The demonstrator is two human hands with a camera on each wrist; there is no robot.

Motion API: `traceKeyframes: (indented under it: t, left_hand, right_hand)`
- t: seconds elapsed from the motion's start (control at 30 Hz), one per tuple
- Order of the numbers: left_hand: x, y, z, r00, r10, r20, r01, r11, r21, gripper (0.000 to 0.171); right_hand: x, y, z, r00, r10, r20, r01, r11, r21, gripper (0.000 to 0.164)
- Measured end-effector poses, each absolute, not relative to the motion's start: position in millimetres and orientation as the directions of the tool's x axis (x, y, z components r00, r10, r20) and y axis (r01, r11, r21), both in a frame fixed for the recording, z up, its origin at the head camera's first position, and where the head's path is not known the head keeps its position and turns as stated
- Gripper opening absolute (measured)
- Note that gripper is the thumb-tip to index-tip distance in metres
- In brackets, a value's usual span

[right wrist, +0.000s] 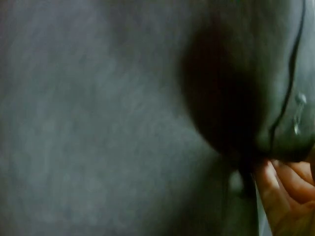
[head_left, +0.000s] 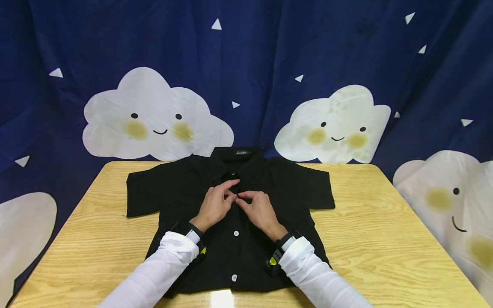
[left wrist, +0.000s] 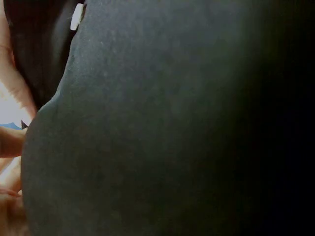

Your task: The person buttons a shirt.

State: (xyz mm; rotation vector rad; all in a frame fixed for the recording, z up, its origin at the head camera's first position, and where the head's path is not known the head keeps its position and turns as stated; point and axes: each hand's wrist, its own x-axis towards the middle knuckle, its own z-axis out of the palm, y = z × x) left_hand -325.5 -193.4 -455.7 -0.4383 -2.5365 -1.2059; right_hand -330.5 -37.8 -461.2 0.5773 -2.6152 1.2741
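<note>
A black short-sleeved shirt lies front up, its collar at the far side. White buttons run down its front; one button shows below the hands and another near the hem. At the upper chest my left hand pinches the front edge, its index finger stretched toward the collar. Right beside it my right hand pinches the same edge, thumb and index fingertip together. Raised cloth fills most of both wrist views, with a white button at the upper left of the left one. The fingertips hide the pinched spot.
The shirt rests on a light wooden table, reaching near its front edge. Behind hangs a dark blue curtain with smiling white clouds. Both wrists wear dark straps with small devices, over white sleeves.
</note>
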Motion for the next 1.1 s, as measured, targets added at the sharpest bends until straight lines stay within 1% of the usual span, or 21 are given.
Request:
traceKeyframes:
  t: [0.13,0.27,0.33,0.43,0.5,0.57,0.7,0.9,1.0,1.1]
  left_hand:
    - [-324.2,-193.4,-454.6,-0.902,0.171,0.395,0.411,0.615,0.672,0.044]
    - [-324.3,-196.4,-454.0,-0.890,0.268,0.368,0.451,0.635,0.627,0.035]
    - [-325.7,-198.3,-452.6,-0.873,0.331,0.357,0.485,0.668,0.564,0.029]
    - [-328.7,-199.7,-448.8,-0.832,0.414,0.371,0.548,0.723,0.421,0.020]
    - [-330.4,-200.1,-446.5,-0.811,0.433,0.393,0.565,0.754,0.336,0.013]
    - [-330.9,-200.4,-444.5,-0.800,0.435,0.414,0.567,0.775,0.281,0.009]
    - [-331.0,-200.7,-443.9,-0.798,0.421,0.432,0.557,0.788,0.262,0.006]
    - [-331.8,-202.3,-448.0,-0.768,0.423,0.482,0.582,0.774,0.248,0.006]
    - [-331.3,-203.8,-450.4,-0.747,0.420,0.516,0.596,0.767,0.238,0.005]
    - [-330.7,-204.2,-451.9,-0.731,0.407,0.548,0.604,0.759,0.243,0.005]
  right_hand:
    - [-330.2,-40.3,-459.9,-0.909,-0.252,0.333,-0.416,0.591,-0.691,0.014]
    - [-329.6,-39.9,-460.9,-0.897,-0.293,0.331,-0.441,0.649,-0.620,0.013]
    - [-329.3,-38.8,-462.1,-0.885,-0.323,0.334,-0.464,0.667,-0.583,0.012]
    - [-329.1,-37.1,-463.2,-0.864,-0.357,0.354,-0.501,0.679,-0.537,0.010]
    - [-329.3,-36.3,-463.2,-0.847,-0.375,0.376,-0.527,0.683,-0.505,0.011]
    - [-329.3,-35.7,-462.6,-0.832,-0.385,0.399,-0.547,0.684,-0.482,0.011]
    - [-329.5,-33.6,-460.1,-0.814,-0.380,0.439,-0.566,0.689,-0.453,0.011]
    - [-328.9,-31.2,-455.4,-0.822,-0.347,0.452,-0.537,0.737,-0.410,0.011]
    - [-328.7,-31.4,-455.0,-0.809,-0.373,0.455,-0.550,0.754,-0.360,0.014]
    - [-327.2,-32.6,-455.6,-0.782,-0.404,0.475,-0.573,0.767,-0.290,0.013]
